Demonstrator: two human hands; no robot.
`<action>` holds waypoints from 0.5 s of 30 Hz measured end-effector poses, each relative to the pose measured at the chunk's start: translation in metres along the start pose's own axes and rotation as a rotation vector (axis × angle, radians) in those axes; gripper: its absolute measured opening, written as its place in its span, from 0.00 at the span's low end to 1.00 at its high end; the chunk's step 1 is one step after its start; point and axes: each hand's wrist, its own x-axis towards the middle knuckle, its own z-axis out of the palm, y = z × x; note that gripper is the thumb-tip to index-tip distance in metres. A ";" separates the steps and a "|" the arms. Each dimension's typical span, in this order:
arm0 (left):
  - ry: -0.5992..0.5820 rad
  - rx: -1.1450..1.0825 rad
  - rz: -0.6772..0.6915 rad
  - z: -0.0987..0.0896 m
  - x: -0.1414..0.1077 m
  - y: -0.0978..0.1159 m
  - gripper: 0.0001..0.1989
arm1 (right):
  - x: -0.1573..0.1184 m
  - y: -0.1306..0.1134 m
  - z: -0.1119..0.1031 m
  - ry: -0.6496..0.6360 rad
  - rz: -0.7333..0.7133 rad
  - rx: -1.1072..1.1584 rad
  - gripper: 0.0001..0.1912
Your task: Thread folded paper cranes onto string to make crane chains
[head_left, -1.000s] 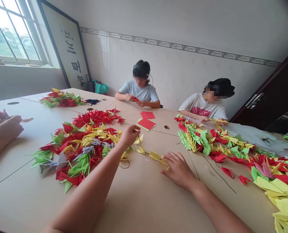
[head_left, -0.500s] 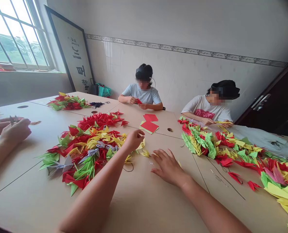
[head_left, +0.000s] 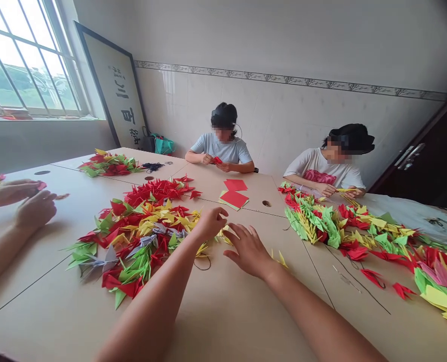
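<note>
Hovering left hand (head_left: 210, 224) at paper cranes' (head_left: 144, 231) edge, right hand (head_left: 249, 251) spread

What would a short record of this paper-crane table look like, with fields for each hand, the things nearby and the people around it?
Left hand: fingers curled at the edge of the heap of paper cranes; cannot tell if it holds anything
Right hand: fingers spread, nearest a yellow paper crane
Nearby: red paper squares; second heap of cranes
People: co-worker's hands at left; person in grey T-shirt; person in white T-shirt
</note>
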 end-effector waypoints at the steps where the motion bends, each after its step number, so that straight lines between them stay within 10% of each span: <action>1: -0.014 -0.010 0.003 0.000 -0.001 0.001 0.12 | 0.002 -0.001 -0.001 0.005 -0.005 0.038 0.20; 8: -0.106 -0.121 0.023 -0.001 -0.006 0.014 0.12 | 0.010 0.009 -0.014 0.152 0.183 0.395 0.16; 15: -0.180 -0.401 0.090 0.003 -0.014 0.031 0.19 | 0.024 0.019 -0.052 -0.091 0.227 0.821 0.18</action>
